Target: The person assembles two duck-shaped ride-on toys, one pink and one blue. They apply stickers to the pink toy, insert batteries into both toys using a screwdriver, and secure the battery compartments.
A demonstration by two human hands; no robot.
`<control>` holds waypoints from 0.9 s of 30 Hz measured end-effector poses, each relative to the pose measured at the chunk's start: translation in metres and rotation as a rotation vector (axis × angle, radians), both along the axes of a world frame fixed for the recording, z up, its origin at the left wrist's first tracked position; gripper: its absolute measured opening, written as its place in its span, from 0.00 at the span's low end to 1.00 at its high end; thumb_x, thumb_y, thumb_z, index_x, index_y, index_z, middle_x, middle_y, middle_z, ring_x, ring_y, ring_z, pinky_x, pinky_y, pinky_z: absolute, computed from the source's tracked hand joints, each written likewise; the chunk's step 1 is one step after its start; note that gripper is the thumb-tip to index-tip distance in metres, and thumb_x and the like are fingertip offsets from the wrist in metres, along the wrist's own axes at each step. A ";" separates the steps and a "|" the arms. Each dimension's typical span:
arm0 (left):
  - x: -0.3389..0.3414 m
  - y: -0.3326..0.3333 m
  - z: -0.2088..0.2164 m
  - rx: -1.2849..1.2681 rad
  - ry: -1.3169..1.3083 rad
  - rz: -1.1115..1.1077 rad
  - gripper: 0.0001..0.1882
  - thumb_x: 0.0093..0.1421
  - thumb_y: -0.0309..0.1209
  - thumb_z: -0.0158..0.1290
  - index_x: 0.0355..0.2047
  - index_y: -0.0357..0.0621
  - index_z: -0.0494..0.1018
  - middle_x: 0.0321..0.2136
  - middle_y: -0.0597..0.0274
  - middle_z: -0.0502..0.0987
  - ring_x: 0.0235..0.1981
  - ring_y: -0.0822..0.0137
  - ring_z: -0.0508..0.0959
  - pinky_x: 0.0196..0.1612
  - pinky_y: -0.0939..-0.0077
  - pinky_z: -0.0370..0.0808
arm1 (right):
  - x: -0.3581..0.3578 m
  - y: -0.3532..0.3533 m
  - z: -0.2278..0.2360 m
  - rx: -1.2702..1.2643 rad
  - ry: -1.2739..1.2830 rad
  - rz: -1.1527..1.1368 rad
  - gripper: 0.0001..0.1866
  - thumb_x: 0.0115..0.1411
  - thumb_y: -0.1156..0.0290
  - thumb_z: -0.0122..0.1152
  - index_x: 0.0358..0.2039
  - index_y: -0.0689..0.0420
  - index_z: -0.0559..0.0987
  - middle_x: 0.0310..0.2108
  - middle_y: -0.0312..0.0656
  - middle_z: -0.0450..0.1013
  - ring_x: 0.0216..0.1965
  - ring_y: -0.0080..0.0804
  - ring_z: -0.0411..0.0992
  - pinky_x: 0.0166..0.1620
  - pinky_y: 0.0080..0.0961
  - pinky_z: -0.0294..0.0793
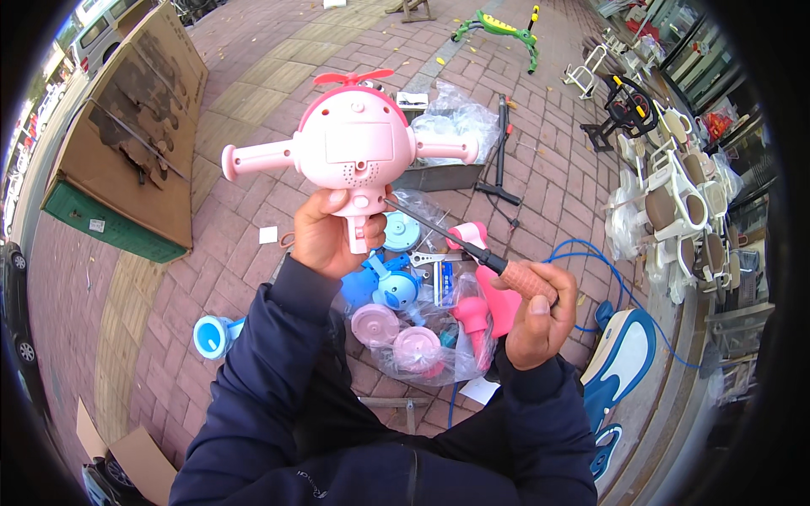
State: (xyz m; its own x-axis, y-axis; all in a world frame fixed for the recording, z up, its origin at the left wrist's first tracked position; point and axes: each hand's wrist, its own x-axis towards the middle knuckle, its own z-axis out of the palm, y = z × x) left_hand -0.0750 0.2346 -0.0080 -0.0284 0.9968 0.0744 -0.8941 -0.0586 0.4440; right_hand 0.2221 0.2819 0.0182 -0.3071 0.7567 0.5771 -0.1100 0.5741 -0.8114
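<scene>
A pink plastic toy (pixel 359 139) with a round body, two stubby side arms and a red propeller on top is held up in front of me. My left hand (pixel 325 232) is closed round its lower handle. In my right hand (pixel 540 320) is a screwdriver (pixel 483 255), gripped by its brownish handle. The shaft slants up to the left, and its tip meets the toy's lower body near a screw hole; how deep it sits I cannot tell. Below the hands lie a blue toy part with a face (pixel 396 288), pink round parts (pixel 417 348) and a wrench (pixel 434 258).
A large cardboard box (pixel 126 135) stands at the left. Behind the toy sits an open metal box (pixel 439 177) with plastic wrap, beside a black pump-like tool (pixel 501 152). A blue cable (pixel 582 244) runs along the bricks. White and brown seats (pixel 675 207) are piled at the right.
</scene>
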 end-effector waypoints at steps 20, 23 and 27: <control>0.005 0.002 0.000 -0.057 0.211 0.070 0.30 0.57 0.38 0.62 0.55 0.30 0.72 0.40 0.48 0.81 0.25 0.68 0.78 0.27 0.75 0.77 | 0.004 -0.002 0.010 -0.010 0.184 0.050 0.24 0.72 0.57 0.47 0.54 0.68 0.66 0.41 0.58 0.76 0.36 0.42 0.79 0.46 0.42 0.81; 0.004 0.002 0.002 -0.082 0.294 0.080 0.33 0.55 0.38 0.63 0.56 0.30 0.69 0.41 0.45 0.80 0.24 0.69 0.76 0.27 0.75 0.76 | 0.005 -0.001 0.009 -0.005 0.155 0.046 0.24 0.72 0.56 0.47 0.54 0.68 0.66 0.42 0.58 0.76 0.36 0.41 0.79 0.46 0.42 0.80; 0.002 0.003 0.007 -0.134 0.514 0.170 0.31 0.50 0.35 0.63 0.53 0.31 0.72 0.36 0.49 0.80 0.22 0.72 0.74 0.24 0.78 0.72 | 0.006 0.000 0.010 0.053 0.075 -0.009 0.23 0.73 0.57 0.47 0.54 0.67 0.66 0.40 0.56 0.77 0.35 0.38 0.80 0.45 0.37 0.80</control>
State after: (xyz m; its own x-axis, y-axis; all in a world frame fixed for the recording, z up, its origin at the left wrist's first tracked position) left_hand -0.0734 0.2377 -0.0006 -0.1837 0.9830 -0.0062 -0.5434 -0.0963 0.8340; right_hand 0.2283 0.2820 0.0286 -0.2550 0.7269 0.6377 -0.1645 0.6173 -0.7694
